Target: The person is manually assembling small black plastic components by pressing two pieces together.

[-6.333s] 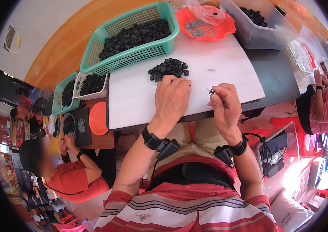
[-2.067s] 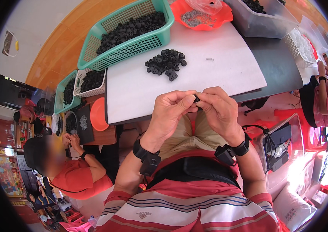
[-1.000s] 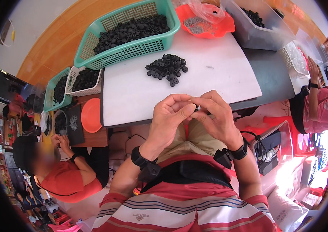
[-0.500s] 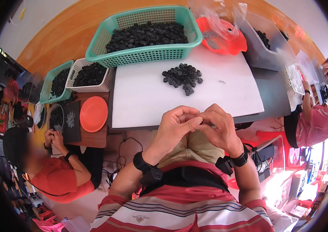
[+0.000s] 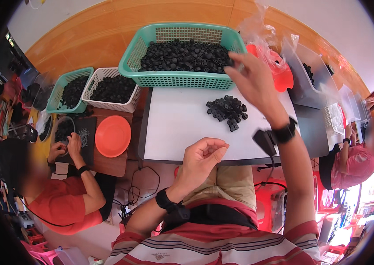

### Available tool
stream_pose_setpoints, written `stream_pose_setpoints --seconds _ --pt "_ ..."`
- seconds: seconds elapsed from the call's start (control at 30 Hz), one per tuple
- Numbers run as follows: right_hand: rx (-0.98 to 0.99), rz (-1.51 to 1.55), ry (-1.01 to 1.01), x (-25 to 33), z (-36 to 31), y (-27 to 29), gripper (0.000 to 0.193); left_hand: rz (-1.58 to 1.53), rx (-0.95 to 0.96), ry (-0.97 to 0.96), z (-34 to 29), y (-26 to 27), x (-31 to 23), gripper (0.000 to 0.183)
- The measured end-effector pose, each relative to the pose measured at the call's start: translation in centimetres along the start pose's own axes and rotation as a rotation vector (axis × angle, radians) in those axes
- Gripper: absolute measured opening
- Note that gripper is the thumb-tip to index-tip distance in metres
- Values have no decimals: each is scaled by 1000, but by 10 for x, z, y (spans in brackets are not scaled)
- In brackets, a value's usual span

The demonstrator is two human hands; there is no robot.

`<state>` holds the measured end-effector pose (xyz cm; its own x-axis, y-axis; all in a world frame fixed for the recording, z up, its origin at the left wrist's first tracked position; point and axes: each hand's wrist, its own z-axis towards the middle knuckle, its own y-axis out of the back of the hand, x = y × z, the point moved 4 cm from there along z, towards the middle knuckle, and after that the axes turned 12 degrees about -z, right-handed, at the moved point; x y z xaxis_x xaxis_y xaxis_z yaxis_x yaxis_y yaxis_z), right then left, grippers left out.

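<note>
My left hand (image 5: 204, 160) is at the table's front edge, its fingers curled and thumb pressed to the fingertips; anything in that pinch is too small to make out. Stretched forward, my right hand (image 5: 254, 81) hovers at the right end of a green basket (image 5: 182, 80), fingers apart with nothing seen between them. Small round black plastic parts (image 5: 187, 55) fill the basket. Between my hands and the basket, a loose pile of black parts (image 5: 226, 110) lies on the white board (image 5: 173, 119).
A red dish (image 5: 284, 77) with clear plastic bags and a grey bin (image 5: 313, 86) stand at the right. Leftward are a white basket (image 5: 129, 105), a smaller green basket (image 5: 56, 99) and an orange plate (image 5: 113, 136). Co-workers (image 5: 70, 198) sit on both sides.
My right hand has left my left hand and swung forward to the green basket, opening. My left hand stays pinched near the table edge. The view has shifted, so the table appears lower and further right.
</note>
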<state>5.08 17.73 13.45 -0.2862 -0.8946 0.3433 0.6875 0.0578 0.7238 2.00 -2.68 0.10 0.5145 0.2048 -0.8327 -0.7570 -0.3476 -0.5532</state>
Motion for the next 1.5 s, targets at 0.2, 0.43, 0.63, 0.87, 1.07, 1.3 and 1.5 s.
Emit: stream_pose_setpoints --seconds 0.2,0.43,0.63,0.87,1.07,1.3,1.5 --pt "27 47 -123 -36 32 -17 32 48 19 -30 4 3 -8 18" --pt "236 -220 -354 -99 -71 41 19 41 -6 -14 7 8 -10 17" --pt "321 -210 -327 -122 -124 43 18 208 40 -33 9 -3 -5 18" --pt "453 -339 -226 -113 -128 28 17 322 66 -23 2 -15 -3 17" --pt "414 -396 -135 -109 -139 29 16 339 72 -32 3 -27 5 17" --pt "289 -308 -133 -112 -153 43 15 400 90 -19 9 -46 12 17" --pt "122 -57 -249 -123 -156 51 13 473 125 -46 16 -61 20 16"
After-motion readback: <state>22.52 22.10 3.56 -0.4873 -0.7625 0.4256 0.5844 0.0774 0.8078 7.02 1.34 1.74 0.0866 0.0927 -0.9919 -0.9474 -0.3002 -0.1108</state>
